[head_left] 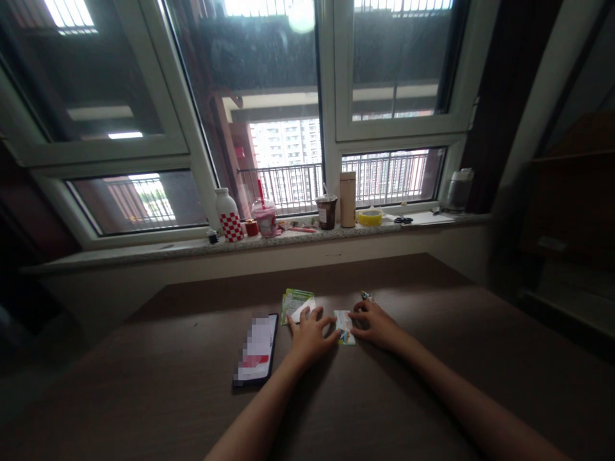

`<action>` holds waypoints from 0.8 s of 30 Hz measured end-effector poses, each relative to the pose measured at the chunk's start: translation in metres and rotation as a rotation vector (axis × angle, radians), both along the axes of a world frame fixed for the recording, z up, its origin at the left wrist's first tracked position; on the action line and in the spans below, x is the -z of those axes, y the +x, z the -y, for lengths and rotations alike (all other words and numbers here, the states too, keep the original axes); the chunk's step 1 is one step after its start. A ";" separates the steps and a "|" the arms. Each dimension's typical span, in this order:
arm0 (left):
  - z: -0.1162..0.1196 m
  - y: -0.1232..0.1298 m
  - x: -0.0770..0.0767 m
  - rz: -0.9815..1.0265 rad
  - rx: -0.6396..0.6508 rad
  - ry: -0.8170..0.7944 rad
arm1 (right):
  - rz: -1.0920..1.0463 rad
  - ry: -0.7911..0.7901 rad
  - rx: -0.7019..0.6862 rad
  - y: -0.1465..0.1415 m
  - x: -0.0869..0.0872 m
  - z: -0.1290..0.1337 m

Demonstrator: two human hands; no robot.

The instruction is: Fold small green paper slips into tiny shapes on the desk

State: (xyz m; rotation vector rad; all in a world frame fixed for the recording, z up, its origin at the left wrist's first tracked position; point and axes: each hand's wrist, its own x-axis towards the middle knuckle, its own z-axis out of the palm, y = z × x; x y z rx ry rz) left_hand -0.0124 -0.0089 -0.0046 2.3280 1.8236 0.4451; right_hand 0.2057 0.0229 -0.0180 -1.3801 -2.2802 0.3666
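A small printed card [344,327], white with green and coloured patches, appears to lie flat on the brown table between my hands. My left hand [310,334] has its fingers spread, with thumb and a fingertip at the card's left edge. At the opposite edge are the thumb and a fingertip of my right hand [378,326], its fingers bent but apart. Beyond my left fingers lies a stack of green cards [298,296], with a white piece [302,310] on top. A small shiny object [367,296], too small to name, sits just past my right fingers.
Left of my left hand lies a phone [257,349], its screen partly blurred. Along the windowsill [182,248] stand a checkered bottle [229,216], a pink drink cup [264,219], a dark drink cup [327,212], a tan flask [347,200], yellow tape [370,218] and scissors [403,220].
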 end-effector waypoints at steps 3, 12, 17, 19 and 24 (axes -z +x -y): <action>0.000 0.000 0.000 0.005 -0.004 0.002 | 0.016 -0.046 -0.030 0.003 -0.003 0.002; 0.000 -0.001 0.002 -0.003 0.006 0.024 | 0.027 -0.093 -0.076 0.008 -0.003 0.005; 0.002 0.000 0.002 -0.026 0.015 0.036 | -0.002 -0.090 -0.079 0.010 0.000 0.006; 0.002 0.000 0.001 -0.025 0.010 0.030 | -0.019 -0.085 -0.076 0.011 0.002 0.007; 0.003 0.002 -0.002 -0.026 -0.013 0.014 | -0.030 0.015 -0.026 0.006 0.008 0.009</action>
